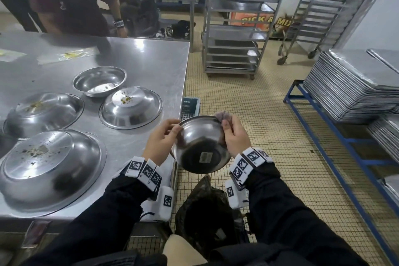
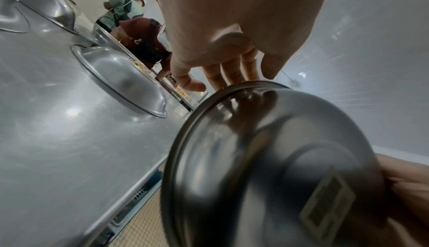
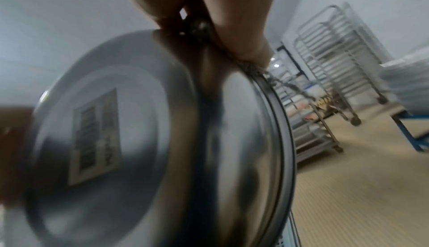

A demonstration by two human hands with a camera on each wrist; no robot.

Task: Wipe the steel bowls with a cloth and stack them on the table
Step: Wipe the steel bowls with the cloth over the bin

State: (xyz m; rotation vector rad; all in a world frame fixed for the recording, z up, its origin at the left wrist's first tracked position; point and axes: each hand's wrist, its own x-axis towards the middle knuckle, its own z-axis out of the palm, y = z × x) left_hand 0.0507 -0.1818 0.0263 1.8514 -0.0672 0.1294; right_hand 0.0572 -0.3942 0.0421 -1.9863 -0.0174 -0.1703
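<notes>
— Where are you in the job?

— Wiping. Your left hand (image 1: pixel 160 139) curls round the rim of the small steel bowl (image 1: pixel 200 144), base toward you, at centre frame beyond the worktop (image 1: pixel 151 54) edge. Your right hand (image 1: pixel 234 138) pinches the cloth (image 1: pixel 223 115) over the opposite rim.

— Next?

— Probably finish, then stack it.

— Any writing?

— The base label is unreadable; upper right, a sign (image 1: pixel 266 20) reads "PICK & MIX".

Small shiny steel bowl (image 1: pixel 200 144) — sticker on its base — tilted off the table edge, mauve cloth (image 1: pixel 224 116) at its rim.
</notes>
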